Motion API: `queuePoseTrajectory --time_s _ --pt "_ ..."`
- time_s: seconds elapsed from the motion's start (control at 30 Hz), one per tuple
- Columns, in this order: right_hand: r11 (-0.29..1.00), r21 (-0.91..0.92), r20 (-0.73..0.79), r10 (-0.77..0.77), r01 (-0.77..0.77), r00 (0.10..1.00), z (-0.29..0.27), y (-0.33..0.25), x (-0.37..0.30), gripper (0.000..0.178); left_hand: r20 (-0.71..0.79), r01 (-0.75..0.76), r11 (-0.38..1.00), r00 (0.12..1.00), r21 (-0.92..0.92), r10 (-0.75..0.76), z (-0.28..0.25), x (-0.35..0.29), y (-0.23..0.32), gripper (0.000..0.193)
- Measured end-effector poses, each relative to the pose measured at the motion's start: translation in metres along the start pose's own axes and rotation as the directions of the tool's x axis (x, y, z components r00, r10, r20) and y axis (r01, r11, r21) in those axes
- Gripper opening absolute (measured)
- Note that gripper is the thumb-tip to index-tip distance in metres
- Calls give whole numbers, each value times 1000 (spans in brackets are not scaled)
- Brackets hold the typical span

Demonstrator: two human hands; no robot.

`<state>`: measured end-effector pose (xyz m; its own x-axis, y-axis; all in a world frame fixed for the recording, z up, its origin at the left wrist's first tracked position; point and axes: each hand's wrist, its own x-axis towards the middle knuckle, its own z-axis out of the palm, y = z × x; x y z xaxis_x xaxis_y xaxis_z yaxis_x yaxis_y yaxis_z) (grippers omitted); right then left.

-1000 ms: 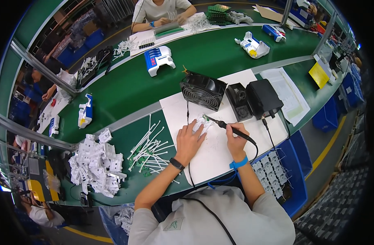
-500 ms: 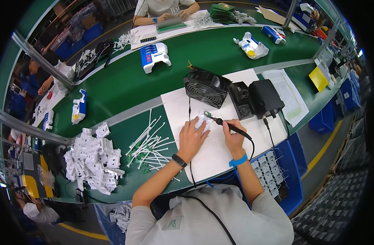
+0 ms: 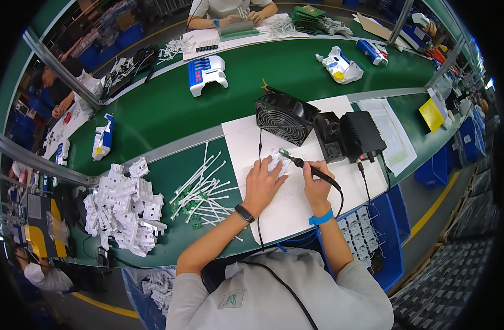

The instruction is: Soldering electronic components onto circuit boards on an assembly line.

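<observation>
My right hand [image 3: 318, 190] grips a black soldering iron [image 3: 321, 175], its tip pointing left onto a small green circuit board [image 3: 285, 151]. The board lies at a white plastic part [image 3: 277, 160] on a white work sheet [image 3: 285, 214]. My left hand [image 3: 262, 190] holds that part down, fingers stretched forward and thumb to its right; the fingers cover some of it. Just beyond stand a black fan [image 3: 285, 118] with a round grille, a soldering iron stand [image 3: 330, 137] and a black box-shaped power unit [image 3: 363, 135].
At left lie a heap of white plastic parts [image 3: 125, 209] and white wires with small green boards [image 3: 199, 195]. White-and-blue housings [image 3: 207, 75] rest on the green belt [image 3: 164, 115]. Papers [image 3: 392, 132] lie at right, above a blue bin [image 3: 392, 231]. Across the belt a person [image 3: 230, 11] works.
The view has shifted slightly. Both hands keep nearly the same pose, with the iron's tip still at the small board. Across the belt, the person's hands have shifted, with white pieces now showing between them.
</observation>
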<state>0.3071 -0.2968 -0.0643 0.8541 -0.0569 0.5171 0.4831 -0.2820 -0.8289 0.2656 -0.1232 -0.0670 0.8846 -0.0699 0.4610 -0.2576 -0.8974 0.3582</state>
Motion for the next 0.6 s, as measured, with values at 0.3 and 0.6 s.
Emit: queuePoseTrajectory --time_s 0.3,0.6 --pt "1000 -23 10 2 -1 1000 0 2 0 12 -3 -3 1000 1000 9 4 0 0 0 42" --pt "997 22 2 71 -71 998 0 3 -3 12 8 3 1000 1000 1 -3 2 0 0 43"
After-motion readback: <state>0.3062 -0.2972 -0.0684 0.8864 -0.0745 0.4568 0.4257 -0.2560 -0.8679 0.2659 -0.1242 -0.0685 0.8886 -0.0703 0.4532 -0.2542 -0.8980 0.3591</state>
